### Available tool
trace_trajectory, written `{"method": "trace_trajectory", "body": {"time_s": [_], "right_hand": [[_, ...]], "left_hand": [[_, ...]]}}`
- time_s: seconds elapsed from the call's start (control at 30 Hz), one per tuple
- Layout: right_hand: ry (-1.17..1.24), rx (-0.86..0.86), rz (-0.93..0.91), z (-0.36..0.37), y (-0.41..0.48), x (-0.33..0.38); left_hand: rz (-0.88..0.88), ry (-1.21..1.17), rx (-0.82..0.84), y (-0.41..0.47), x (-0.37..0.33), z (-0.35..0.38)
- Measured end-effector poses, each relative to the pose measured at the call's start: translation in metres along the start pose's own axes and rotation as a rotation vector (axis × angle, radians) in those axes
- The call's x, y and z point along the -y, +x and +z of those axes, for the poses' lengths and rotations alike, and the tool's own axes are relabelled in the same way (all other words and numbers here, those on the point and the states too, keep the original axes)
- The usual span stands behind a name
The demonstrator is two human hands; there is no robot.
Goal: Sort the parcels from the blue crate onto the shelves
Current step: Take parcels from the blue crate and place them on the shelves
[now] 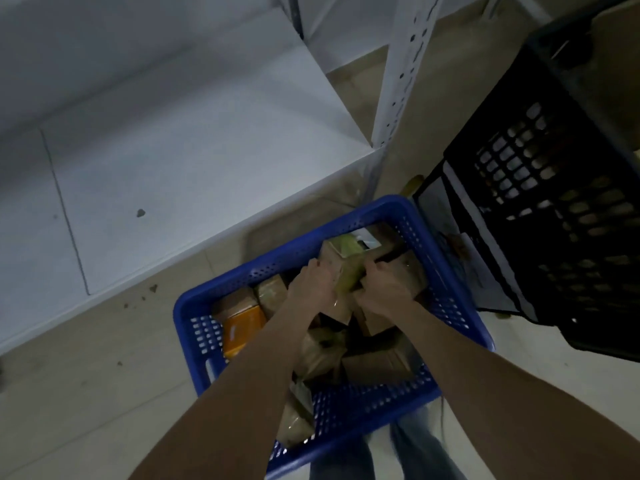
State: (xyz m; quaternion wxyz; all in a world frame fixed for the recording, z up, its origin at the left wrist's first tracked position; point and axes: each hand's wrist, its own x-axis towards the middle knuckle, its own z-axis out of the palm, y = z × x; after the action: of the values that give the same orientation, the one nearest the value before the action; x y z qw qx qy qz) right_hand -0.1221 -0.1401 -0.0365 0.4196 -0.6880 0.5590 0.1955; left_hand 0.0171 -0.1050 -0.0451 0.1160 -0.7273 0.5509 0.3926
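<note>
The blue crate (391, 209) stands on the floor below me, filled with several brown cardboard parcels and one orange parcel (244, 329). Both my hands reach into its far half. My left hand (311, 284) and my right hand (382, 287) grip the two sides of a brown parcel wrapped in yellowish tape (346, 268), fingers curled around its edges. The white shelf (180, 157) lies to the left, its surface bare.
A black perforated crate (554, 209) sits tilted to the right of the blue one, touching it. A white perforated shelf post (405, 71) rises behind. Beige tiled floor (86, 375) shows at the left front, with small bits of debris.
</note>
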Motion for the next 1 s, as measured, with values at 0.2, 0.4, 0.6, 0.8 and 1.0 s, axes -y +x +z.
{"method": "trace_trajectory", "body": {"time_s": [0.2, 0.4, 0.6, 0.8, 1.0], "right_hand": [[0.253, -0.068, 0.075, 0.030, 0.084, -0.025], [0.506, -0.079, 0.208, 0.058, 0.143, -0.034], [0.618, -0.159, 0.340, 0.068, 0.158, -0.034], [0.880, -0.157, 0.393, 0.068, 0.143, -0.031], [1.043, 0.121, 0.441, 0.045, 0.065, 0.001]], "left_hand": [[-0.115, -0.258, -0.133, 0.086, 0.014, 0.047], [-0.197, -0.496, -0.178, 0.138, 0.022, 0.075], [-0.220, -0.425, -0.183, 0.149, 0.023, 0.082], [-0.219, -0.226, -0.184, 0.124, 0.015, 0.083], [0.016, 0.104, -0.352, 0.035, 0.031, 0.046]]}}
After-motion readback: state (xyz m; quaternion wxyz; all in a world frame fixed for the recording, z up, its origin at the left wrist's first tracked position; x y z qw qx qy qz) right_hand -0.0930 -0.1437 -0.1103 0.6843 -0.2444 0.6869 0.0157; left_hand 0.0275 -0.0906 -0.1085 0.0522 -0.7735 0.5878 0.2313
